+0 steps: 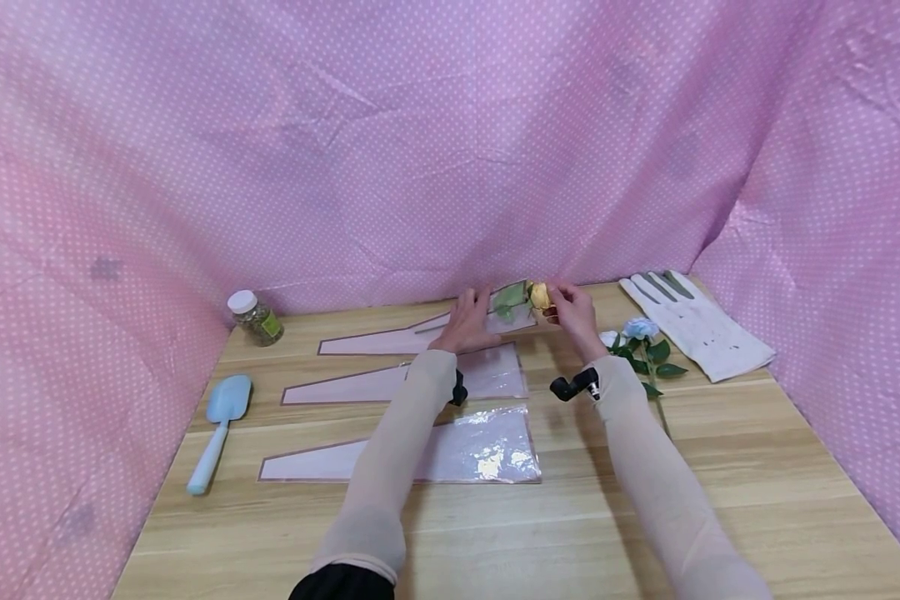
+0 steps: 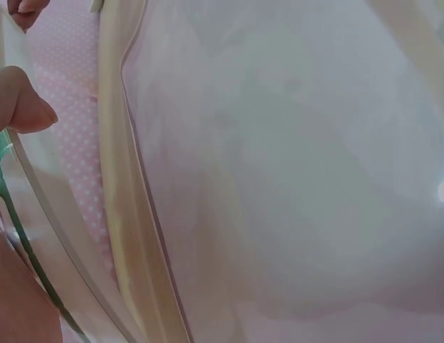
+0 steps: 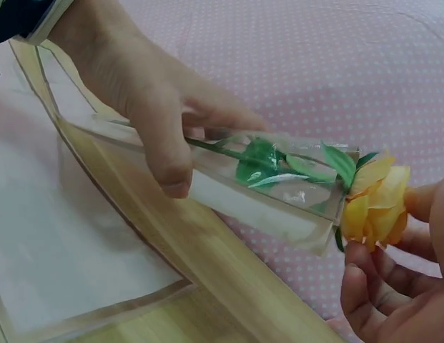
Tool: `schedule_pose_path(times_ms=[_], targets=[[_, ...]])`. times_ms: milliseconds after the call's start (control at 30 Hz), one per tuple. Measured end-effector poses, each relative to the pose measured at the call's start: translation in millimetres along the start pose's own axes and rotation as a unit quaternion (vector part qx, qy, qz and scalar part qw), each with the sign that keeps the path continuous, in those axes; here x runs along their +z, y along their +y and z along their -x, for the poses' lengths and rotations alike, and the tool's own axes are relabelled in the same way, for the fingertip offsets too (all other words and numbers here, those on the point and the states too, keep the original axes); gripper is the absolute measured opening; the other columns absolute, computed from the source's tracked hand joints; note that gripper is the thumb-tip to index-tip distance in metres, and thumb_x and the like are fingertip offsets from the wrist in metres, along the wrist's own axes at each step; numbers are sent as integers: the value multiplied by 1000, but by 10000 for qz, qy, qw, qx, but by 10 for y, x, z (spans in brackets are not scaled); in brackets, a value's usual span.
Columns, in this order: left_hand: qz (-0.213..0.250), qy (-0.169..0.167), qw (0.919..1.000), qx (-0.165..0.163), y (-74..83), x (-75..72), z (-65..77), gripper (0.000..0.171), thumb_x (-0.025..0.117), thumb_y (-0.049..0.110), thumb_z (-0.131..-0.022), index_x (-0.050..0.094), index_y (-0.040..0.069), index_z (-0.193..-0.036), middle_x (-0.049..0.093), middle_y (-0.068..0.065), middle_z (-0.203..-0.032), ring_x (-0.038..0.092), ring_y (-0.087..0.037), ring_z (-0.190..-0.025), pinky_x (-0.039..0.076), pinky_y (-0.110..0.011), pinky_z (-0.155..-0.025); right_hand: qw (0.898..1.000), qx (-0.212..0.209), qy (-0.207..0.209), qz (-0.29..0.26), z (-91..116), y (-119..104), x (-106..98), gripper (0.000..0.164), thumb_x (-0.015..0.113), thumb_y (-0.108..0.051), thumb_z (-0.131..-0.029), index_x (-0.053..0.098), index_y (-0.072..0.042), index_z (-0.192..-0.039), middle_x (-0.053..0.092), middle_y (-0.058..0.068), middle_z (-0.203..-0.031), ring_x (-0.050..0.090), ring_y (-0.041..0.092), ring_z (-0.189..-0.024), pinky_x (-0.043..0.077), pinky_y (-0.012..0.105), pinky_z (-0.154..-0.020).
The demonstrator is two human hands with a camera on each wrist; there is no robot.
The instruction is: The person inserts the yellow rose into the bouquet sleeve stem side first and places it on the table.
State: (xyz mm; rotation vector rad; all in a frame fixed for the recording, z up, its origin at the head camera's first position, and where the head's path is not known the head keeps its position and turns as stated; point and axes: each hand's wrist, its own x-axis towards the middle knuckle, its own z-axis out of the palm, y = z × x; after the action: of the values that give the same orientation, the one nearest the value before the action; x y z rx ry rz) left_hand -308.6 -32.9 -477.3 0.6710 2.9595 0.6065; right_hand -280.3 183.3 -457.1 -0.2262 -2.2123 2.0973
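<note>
At the back of the table my left hand (image 1: 465, 323) grips a clear flower sleeve (image 3: 261, 214) with a brown border, thumb on the near side. A yellow rose (image 3: 375, 204) has its green stem (image 2: 28, 250) and leaves inside the sleeve, while its bloom sticks out of the wide right end. My right hand (image 1: 576, 317) pinches the bloom between thumb and fingers. In the right wrist view the sleeve's wide end is raised off the table. Two more tapered sleeves lie flat nearer me, a middle one (image 1: 495, 375) and a front one (image 1: 465, 450).
Right of the sleeves lie a pale blue rose (image 1: 640, 328) and a white one (image 1: 610, 338), beside a white glove (image 1: 701, 325). On the left are a light blue hand trowel (image 1: 228, 400) and a white-capped jar (image 1: 255, 318). Pink dotted cloth (image 1: 450, 150) hangs behind.
</note>
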Motion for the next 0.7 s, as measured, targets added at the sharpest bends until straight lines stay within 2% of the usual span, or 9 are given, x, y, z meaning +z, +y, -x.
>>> schedule_pose_path(times_ms=[133,233,367,500,600,700], targets=[[-27,35,10000,-23,3,5,7,103,79,33,-75,21,15,-158,35,-6,-111,33,-22,-103,31,-34,-90,9997,101,-202,27,7,-32,-7,43,49,-21,-105,53,9,-135,57,-12,-90,59,-2,-71,54,15,-69],[-69,27,9999,-92,9,6,14,103,80,33,-75,22,14,-158,37,-6,-113,34,-22,-105,33,-35,-93,9992,68,-393,88,18,-65,-16,43,47,-16,-105,50,7,-141,61,2,-109,58,-5,-78,54,15,-76],[-104,-16,9998,-152,18,3,18,102,80,34,-77,22,14,-158,37,-7,-114,34,-22,-106,33,-36,-94,9981,-17,-599,107,24,-91,-27,46,47,-19,-105,47,6,-144,57,17,-129,58,-6,-84,54,14,-80],[-112,-27,9999,-55,9,-11,15,101,78,35,-76,22,13,-158,36,-6,-112,33,-22,-103,32,-35,-91,9963,-66,-801,299,19,-85,-46,51,52,-22,-103,45,5,-146,52,24,-141,57,-6,-89,53,11,-78],[-122,-9,9999,25,-6,-20,12,101,77,36,-77,22,13,-157,34,-5,-109,32,-21,-100,30,-33,-88,9952,-51,-838,511,18,-81,-58,51,55,-24,-102,47,4,-144,57,20,-133,57,-6,-85,53,11,-74],[-131,11,9999,60,-15,-17,9,101,78,36,-77,22,13,-158,34,-5,-108,32,-21,-99,29,-32,-85,9956,48,-706,620,21,-78,-62,49,56,-29,-102,54,4,-137,61,5,-107,59,-3,-74,53,13,-69]])
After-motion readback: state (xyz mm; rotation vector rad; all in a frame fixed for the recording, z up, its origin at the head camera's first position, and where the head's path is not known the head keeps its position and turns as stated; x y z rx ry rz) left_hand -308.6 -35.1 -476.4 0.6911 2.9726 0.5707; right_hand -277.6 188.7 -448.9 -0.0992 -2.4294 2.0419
